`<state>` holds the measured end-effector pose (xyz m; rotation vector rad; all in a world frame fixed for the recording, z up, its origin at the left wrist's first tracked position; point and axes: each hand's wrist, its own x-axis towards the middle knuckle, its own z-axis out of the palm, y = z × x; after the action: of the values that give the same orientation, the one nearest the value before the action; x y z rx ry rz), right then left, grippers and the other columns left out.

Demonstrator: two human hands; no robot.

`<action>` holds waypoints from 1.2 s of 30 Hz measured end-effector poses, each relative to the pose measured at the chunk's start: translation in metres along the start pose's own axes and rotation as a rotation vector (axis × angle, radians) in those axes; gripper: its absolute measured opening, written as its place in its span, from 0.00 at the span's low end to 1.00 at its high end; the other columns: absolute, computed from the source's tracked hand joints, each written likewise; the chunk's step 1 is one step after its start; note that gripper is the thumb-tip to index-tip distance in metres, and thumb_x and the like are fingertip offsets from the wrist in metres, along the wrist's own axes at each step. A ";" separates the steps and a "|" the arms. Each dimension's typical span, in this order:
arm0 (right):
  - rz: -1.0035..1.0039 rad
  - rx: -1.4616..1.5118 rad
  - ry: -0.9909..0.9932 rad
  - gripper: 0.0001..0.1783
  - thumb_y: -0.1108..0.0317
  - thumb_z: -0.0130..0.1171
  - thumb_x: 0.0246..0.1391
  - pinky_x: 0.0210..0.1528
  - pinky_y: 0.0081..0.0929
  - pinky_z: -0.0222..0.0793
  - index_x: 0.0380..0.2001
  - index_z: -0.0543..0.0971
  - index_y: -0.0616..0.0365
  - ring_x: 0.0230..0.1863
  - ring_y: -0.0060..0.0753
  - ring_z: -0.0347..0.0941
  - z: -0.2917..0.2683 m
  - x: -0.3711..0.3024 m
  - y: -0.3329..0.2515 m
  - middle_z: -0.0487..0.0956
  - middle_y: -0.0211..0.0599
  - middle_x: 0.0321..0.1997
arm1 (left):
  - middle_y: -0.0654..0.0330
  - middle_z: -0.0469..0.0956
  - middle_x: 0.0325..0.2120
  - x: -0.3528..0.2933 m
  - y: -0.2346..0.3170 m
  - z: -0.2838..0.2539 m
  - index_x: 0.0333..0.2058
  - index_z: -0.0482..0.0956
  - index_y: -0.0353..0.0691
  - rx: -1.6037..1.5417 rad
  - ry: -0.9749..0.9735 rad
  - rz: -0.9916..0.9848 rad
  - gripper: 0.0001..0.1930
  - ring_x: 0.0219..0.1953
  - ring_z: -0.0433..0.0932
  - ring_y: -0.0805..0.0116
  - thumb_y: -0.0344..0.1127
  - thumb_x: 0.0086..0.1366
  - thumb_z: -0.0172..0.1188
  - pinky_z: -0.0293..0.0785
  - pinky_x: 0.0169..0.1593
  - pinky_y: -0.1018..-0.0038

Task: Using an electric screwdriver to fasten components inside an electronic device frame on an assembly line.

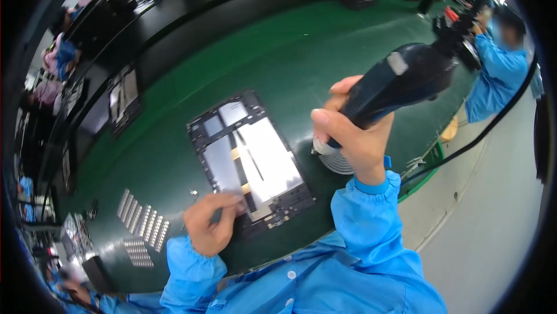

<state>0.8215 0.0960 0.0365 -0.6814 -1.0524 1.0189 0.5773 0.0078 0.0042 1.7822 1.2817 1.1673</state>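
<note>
An opened tablet [277, 160] lies in front of me, dark-framed, with silver battery panels and a dark ribbon cable down its middle. At its lower left edge is my left hand [210, 224], thumb and fingers drawn together in a pinch. Whatever the fingertips hold, if anything, is too small and blurred to make out. My right hand [365, 143] is wrapped round a thick dark electric screwdriver [397, 85], right of the tablet. The screwdriver's lower end is over a round, ringed silver dish [338, 165], and whether they touch is unclear.
Rows of small metal parts [134, 215] lie left on the green table [272, 61]. More opened tablets [123, 98] sit on the dark line [209, 0] beyond. A black cable [493, 125] curves down on the right. A person in blue [499, 70] sits at the far right.
</note>
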 end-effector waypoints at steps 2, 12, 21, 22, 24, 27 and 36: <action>-0.002 0.081 -0.057 0.17 0.82 0.66 0.41 0.19 0.16 0.65 0.36 0.72 0.65 0.18 0.20 0.72 0.018 -0.003 0.003 0.77 0.33 0.18 | 0.51 0.79 0.26 0.011 0.000 -0.003 0.33 0.78 0.33 0.098 -0.038 0.012 0.08 0.28 0.81 0.62 0.17 0.53 0.57 0.76 0.32 0.74; 0.095 0.287 -0.206 0.20 0.81 0.65 0.43 0.22 0.18 0.68 0.40 0.70 0.65 0.19 0.21 0.72 0.079 -0.018 0.012 0.77 0.35 0.20 | 0.54 0.78 0.29 0.016 -0.002 0.004 0.33 0.79 0.34 0.126 -0.076 -0.018 0.09 0.27 0.79 0.60 0.25 0.51 0.65 0.76 0.30 0.72; 0.074 0.270 -0.246 0.20 0.83 0.63 0.44 0.23 0.19 0.69 0.41 0.68 0.65 0.19 0.22 0.72 0.082 -0.020 0.014 0.75 0.35 0.18 | 0.54 0.78 0.26 0.014 -0.005 0.004 0.31 0.80 0.34 0.104 -0.066 0.025 0.07 0.26 0.78 0.57 0.25 0.52 0.63 0.75 0.29 0.69; 0.064 0.256 -0.246 0.21 0.83 0.63 0.44 0.23 0.19 0.69 0.41 0.68 0.65 0.19 0.22 0.72 0.082 -0.021 0.015 0.75 0.35 0.18 | 0.54 0.78 0.25 0.014 -0.005 0.004 0.31 0.80 0.34 0.110 -0.073 0.014 0.06 0.26 0.78 0.57 0.26 0.52 0.63 0.74 0.29 0.69; 0.056 0.240 -0.249 0.21 0.82 0.63 0.44 0.24 0.19 0.69 0.41 0.68 0.65 0.19 0.22 0.72 0.082 -0.022 0.015 0.75 0.35 0.18 | 0.54 0.78 0.25 0.014 -0.006 0.005 0.31 0.80 0.34 0.095 -0.073 0.003 0.06 0.26 0.78 0.57 0.26 0.52 0.63 0.74 0.29 0.69; 0.056 0.213 -0.252 0.21 0.82 0.64 0.44 0.24 0.19 0.69 0.41 0.68 0.64 0.20 0.22 0.72 0.080 -0.023 0.016 0.75 0.35 0.18 | 0.54 0.78 0.25 0.015 -0.005 0.005 0.31 0.80 0.34 0.077 -0.088 -0.025 0.06 0.26 0.78 0.57 0.27 0.53 0.63 0.75 0.30 0.69; 0.058 0.146 -0.241 0.21 0.82 0.65 0.42 0.23 0.18 0.68 0.41 0.68 0.64 0.20 0.20 0.72 0.080 -0.025 0.015 0.76 0.35 0.20 | 0.52 0.79 0.28 0.007 -0.016 -0.018 0.37 0.80 0.33 0.087 -0.009 0.003 0.09 0.28 0.79 0.60 0.23 0.56 0.58 0.75 0.33 0.73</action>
<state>0.7389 0.0789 0.0438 -0.4806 -1.1578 1.2378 0.5554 0.0199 0.0000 1.8504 1.3434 1.1195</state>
